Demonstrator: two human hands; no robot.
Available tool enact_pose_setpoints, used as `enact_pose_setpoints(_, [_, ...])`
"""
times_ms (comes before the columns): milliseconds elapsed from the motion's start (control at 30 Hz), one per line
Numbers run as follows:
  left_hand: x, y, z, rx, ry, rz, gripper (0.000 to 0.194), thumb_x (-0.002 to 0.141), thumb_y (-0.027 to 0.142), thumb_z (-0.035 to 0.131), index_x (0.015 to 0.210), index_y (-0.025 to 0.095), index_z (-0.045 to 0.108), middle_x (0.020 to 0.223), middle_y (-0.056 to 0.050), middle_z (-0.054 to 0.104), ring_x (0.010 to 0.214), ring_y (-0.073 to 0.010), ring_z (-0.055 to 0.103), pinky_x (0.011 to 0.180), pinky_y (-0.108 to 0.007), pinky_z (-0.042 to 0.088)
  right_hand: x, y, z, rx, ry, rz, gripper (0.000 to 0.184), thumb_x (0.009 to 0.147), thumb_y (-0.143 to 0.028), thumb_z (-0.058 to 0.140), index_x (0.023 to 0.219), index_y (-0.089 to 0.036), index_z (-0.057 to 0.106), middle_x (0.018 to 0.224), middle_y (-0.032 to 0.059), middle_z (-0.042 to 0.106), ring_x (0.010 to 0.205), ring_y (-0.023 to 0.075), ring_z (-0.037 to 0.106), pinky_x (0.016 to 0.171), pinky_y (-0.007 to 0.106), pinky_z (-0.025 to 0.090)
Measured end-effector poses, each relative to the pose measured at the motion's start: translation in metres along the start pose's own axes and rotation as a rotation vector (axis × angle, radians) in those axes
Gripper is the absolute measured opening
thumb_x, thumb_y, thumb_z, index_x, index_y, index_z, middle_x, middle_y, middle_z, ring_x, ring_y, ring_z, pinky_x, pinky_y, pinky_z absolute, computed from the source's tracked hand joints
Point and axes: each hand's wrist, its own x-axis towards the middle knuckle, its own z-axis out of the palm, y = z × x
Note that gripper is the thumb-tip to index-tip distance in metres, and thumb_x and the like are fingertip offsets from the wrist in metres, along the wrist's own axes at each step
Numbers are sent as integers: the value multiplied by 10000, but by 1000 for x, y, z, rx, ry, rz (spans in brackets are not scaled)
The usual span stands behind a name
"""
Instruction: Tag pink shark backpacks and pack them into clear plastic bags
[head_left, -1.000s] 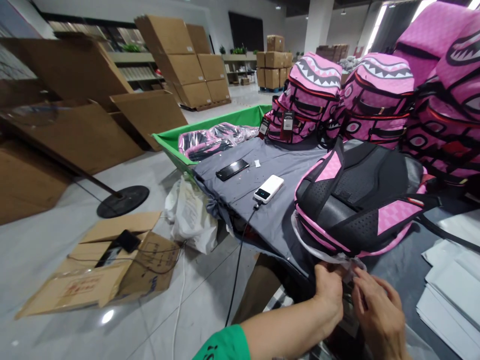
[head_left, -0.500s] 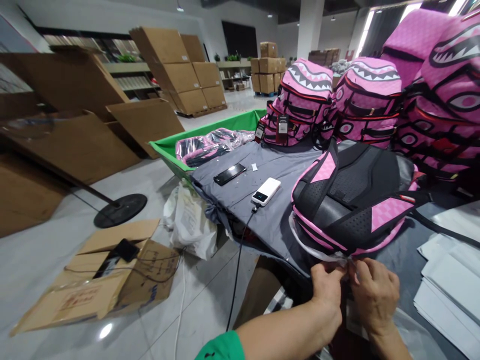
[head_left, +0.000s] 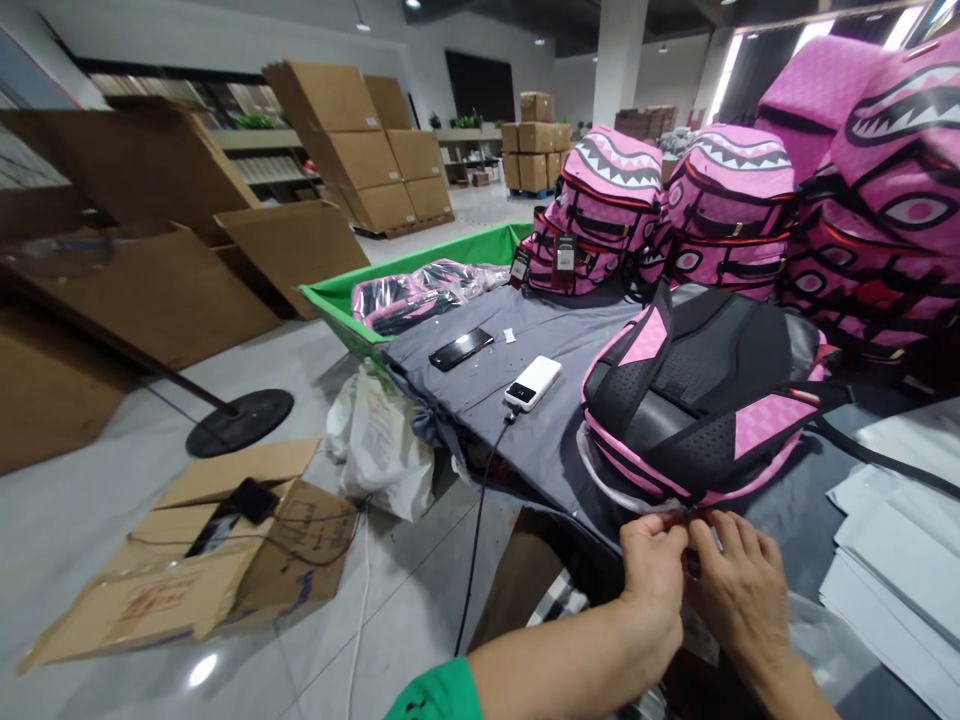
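Where plastic wrap (head_left: 590, 468) edges the backpack (head_left: 697, 400), left grip (head_left: 652, 580) and right grip (head_left: 739, 585) both pinch it.

Both bare hands sit just below the pink backpack (head_left: 697, 420), the left hand (head_left: 652, 585) and right hand (head_left: 739, 590) close together, fingers (head_left: 712, 535) curled inward, the left forearm (head_left: 570, 665) reaching in from a green sleeve (head_left: 435, 695)
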Motion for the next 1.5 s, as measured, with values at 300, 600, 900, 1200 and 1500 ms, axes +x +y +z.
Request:
enact_pose_setpoints(300, [-33,13,-6,107,-340,98,571,713,294,732,1254,123,669,1260,-167,705,1232,-316,626,1072,-364,459,2,-2,0,66,44,103,89,888,-178,469,955,-208,520,896,103,627,839,268,568,710,369,368])
enact_pose_setpoints(600, [-34,8,-30,472,-268,421,441,832,306,647,1249,165,678,1286,-140,683,1249,-300,585,1109,-381,415,5,-1,2,103,119,138,147,988,-204,441,891,-201,552,832,59,639,795,228,576,711,351,352])
enact_pose_setpoints(900, [12,-34,-28,187,-150,64,467,833,514,673,1113,141,655,1066,-114,738,1009,-263,672,962,-393,504,7,3,3,231,137,193,308,1050,-351,425,830,-205,584,774,46,677,735,212,614,691,334,368])
enact_pose_setpoints(1200, [19,-19,-13,5,-455,86,421,596,235,883,996,186,764,1102,-74,761,1122,-266,658,1069,-346,436,5,15,5,527,1,432,526,991,-614,417,737,-224,663,702,25,710,606,190,635,669,343,391])
enact_pose_setpoints(1500, [29,-32,-9,-321,-391,-83,513,502,410,997,883,134,792,972,-113,778,998,-288,720,1016,-405,504,14,42,2,732,-240,592,515,831,-698,505,721,-250,733,741,72,716,722,254,643,672,359,490])
